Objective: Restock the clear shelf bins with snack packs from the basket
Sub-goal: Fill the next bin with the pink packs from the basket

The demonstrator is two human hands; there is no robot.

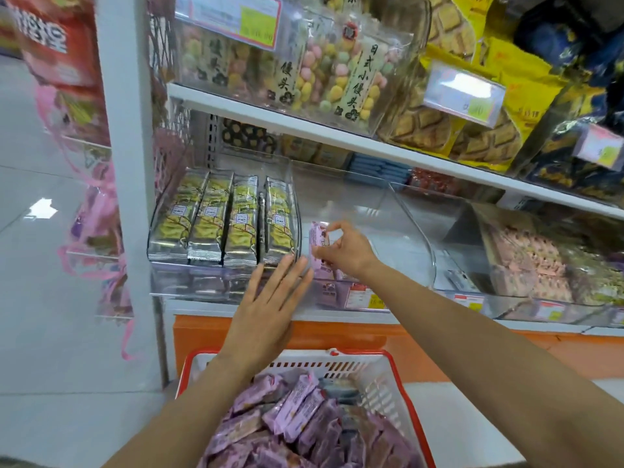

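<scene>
Purple and pinched in the fingers of the right hand (344, 253), the snack pack (318, 238) sat at the left end of the clear bin (398, 214) while the left hand (270, 298) lay flat, fingers straight, at its front, and standing the pack upright against the side wall looked the tidiest way to start the row.

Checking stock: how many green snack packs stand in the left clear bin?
4 green packs stand side by side in the left clear bin: far left, second, third, and rightmost. A thin edge between the last two may be a fifth.
</scene>
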